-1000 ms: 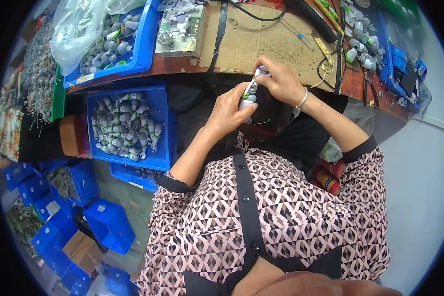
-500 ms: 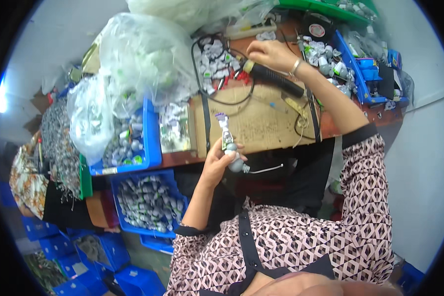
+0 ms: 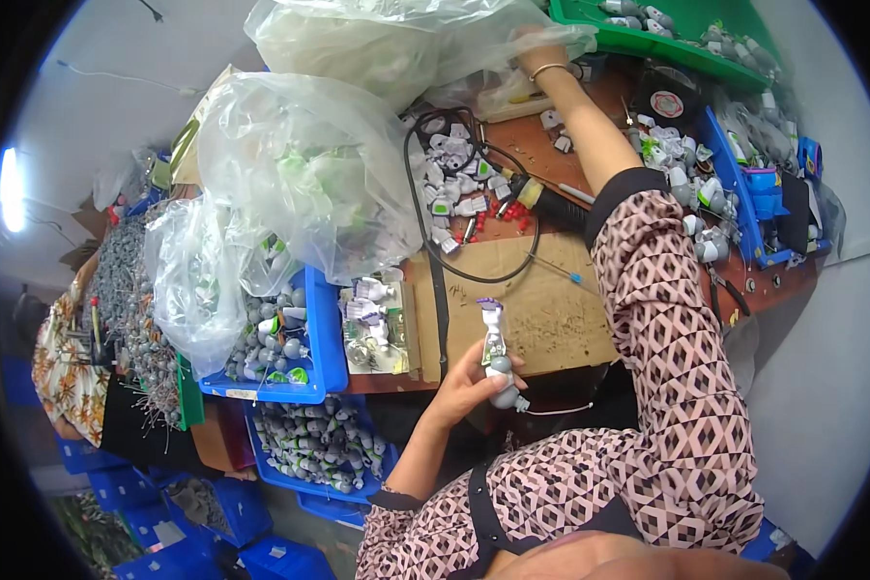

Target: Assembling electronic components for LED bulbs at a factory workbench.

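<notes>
My left hand [image 3: 460, 392] is closed around a toy arm [image 3: 499, 365] near the table's front edge. The piece has grey rounded joints, a white forearm and a purple-fingered hand pointing up; a thin pale cord trails from its lower end to the right. My right arm stretches to the far side of the table. There my right hand [image 3: 543, 60] is at the edge of a clear plastic bag [image 3: 367, 48], above a pale shallow tray [image 3: 512, 104]. Its fingers are largely hidden by the plastic.
Cardboard [image 3: 561, 324] covers the front of the table. A black cylindrical tool [image 3: 556, 206] with a looping cable lies behind it, beside loose white parts [image 3: 454, 155] and small red pieces. Blue bins [image 3: 329, 338] of parts stand left, with a green tray [image 3: 638, 41] at back right.
My right hand has left the black tool's front end and reached farther back to the plastic bag. The left hand keeps its hold on the toy arm. The whole view has shifted.
</notes>
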Demonstrator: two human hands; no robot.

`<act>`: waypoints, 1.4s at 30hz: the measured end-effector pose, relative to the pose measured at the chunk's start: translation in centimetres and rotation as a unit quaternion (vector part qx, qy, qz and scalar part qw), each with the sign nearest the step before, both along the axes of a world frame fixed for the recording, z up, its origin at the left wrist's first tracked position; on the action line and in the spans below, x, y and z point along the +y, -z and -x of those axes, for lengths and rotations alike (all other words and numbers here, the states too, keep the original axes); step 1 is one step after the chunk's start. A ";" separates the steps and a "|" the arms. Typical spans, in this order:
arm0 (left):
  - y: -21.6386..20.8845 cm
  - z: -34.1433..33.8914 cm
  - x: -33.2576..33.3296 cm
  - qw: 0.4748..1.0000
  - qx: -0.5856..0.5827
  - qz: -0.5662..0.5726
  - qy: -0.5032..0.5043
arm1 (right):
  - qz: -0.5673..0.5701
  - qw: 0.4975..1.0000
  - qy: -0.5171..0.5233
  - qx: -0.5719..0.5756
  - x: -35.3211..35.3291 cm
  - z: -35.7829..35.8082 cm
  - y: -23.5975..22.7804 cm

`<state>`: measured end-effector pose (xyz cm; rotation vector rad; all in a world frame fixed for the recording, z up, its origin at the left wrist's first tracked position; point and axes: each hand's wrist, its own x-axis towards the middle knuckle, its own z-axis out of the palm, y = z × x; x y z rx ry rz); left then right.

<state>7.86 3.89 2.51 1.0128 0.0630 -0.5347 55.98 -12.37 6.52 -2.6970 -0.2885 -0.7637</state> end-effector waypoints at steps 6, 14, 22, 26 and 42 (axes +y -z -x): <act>1.3 0.7 -0.1 0.999 -0.032 0.023 -0.031 | -0.314 0.945 -0.081 0.033 -3.9 8.7 -0.7; 1.5 1.7 -0.3 0.987 -0.066 0.051 -0.135 | -0.357 0.804 -0.360 0.310 -5.2 31.5 0.7; 1.0 5.4 0.0 0.984 -0.068 0.026 -0.163 | -0.002 0.926 -0.310 0.216 -6.4 38.5 3.2; 1.2 7.0 0.0 0.983 -0.070 0.021 -0.171 | 0.104 0.833 -0.532 0.106 -5.7 37.9 2.8; 1.0 7.7 -1.8 0.984 -0.047 -0.030 -0.167 | -0.362 0.639 -0.303 0.607 -3.3 42.7 1.8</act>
